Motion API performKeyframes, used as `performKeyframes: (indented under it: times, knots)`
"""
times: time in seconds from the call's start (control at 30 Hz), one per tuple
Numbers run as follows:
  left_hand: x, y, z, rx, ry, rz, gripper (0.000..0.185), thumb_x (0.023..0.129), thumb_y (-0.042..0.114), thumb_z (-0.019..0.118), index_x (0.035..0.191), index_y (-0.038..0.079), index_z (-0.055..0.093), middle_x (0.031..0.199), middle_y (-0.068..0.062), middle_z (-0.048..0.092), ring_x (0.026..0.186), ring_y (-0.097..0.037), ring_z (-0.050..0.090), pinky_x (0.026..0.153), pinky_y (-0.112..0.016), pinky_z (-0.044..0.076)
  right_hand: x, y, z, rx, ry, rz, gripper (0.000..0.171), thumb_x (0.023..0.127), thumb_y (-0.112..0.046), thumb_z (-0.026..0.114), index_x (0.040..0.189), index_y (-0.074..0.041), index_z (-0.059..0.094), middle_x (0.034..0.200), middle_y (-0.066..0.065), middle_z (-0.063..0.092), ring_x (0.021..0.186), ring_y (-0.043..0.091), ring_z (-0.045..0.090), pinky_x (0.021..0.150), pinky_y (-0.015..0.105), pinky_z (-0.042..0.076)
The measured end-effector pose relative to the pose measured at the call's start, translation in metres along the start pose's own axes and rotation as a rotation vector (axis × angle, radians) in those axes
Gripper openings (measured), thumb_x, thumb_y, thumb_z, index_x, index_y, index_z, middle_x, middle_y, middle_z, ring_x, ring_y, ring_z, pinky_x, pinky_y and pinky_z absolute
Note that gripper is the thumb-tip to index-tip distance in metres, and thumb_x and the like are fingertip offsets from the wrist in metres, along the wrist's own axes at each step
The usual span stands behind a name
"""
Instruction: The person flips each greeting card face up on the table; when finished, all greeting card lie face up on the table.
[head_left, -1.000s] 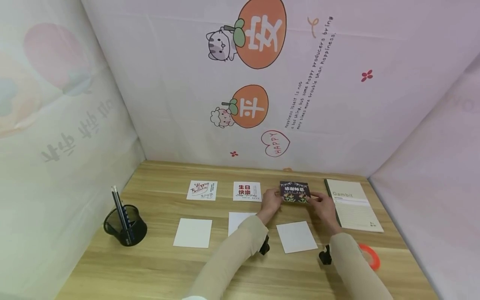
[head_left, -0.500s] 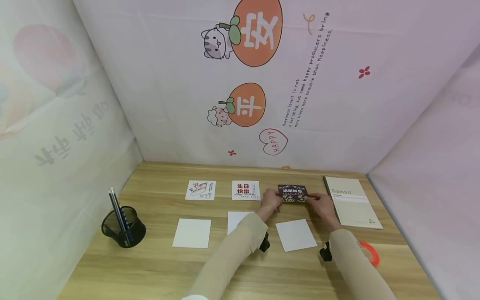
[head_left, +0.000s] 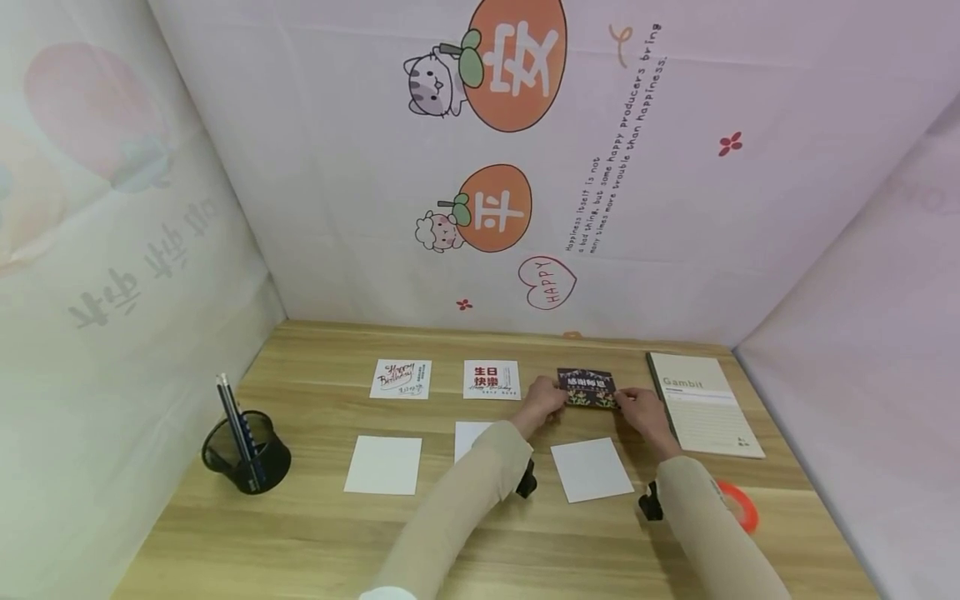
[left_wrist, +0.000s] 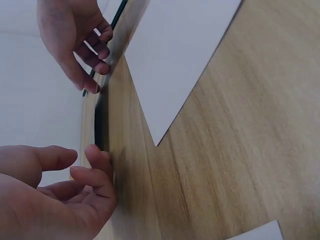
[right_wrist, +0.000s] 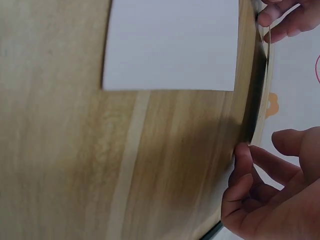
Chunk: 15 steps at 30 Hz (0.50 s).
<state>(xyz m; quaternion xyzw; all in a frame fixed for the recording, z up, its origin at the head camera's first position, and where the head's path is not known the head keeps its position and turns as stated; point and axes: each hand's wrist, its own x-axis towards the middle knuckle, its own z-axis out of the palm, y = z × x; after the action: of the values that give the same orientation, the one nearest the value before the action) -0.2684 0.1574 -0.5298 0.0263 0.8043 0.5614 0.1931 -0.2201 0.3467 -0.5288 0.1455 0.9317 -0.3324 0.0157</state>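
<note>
Nearest the person, the tape (head_left: 738, 506) lies on the worktop (head_left: 300, 550), closer in than the dark card (head_left: 587, 389) and off to its right. Also closer in are three blank cards: the right one (head_left: 592, 470) lies directly in front of the dark card, while the middle one (head_left: 471, 435), part covered by a sleeve (head_left: 457, 508), and the left one (head_left: 383, 465) lie to its left. The pen cup (head_left: 251, 467) stands well to its left.

The dark card's left edge is pinched by the curled fingers of the left hand (head_left: 542, 404), its right edge by those of the right hand (head_left: 647, 421). Its far edge has dropped slightly toward the person against the two printed cards, (head_left: 491, 380) and (head_left: 401, 379), on its left. I read that as a small adjustment, with its place unsettled. The wrist views catch it almost edge-on, so I cannot tell whether it slid or tilted.

The notebook (head_left: 707, 406) is to its right, past the right hand; the wall (head_left: 337, 167) rises behind it.
</note>
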Motion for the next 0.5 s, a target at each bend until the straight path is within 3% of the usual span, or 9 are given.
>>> performKeyframes:
  times: [0.23, 0.5]
  knots:
    - [-0.005, 0.005, -0.005, -0.030, -0.037, -0.035, 0.008, 0.092, 0.005, 0.056, 0.087, 0.001, 0.061, 0.063, -0.012, 0.062, 0.044, -0.014, 0.049, 0.038, -0.022, 0.033, -0.003, -0.003, -0.007, -0.017, -0.021, 0.003, 0.048, 0.101, -0.026, 0.041, 0.129, 0.010, 0.051, 0.128, 0.031, 0.053, 0.104, 0.037, 0.056, 0.086, 0.050, 0.047]
    - [-0.011, 0.014, -0.011, 0.014, -0.014, -0.016, 0.019, 0.093, 0.007, 0.055, 0.075, 0.005, 0.055, 0.076, -0.023, 0.068, 0.052, -0.027, 0.062, 0.039, -0.025, 0.038, -0.011, -0.005, -0.013, 0.013, 0.001, -0.056, 0.047, 0.102, -0.025, 0.041, 0.125, 0.014, 0.052, 0.116, 0.032, 0.059, 0.095, 0.038, 0.060, 0.076, 0.046, 0.050]
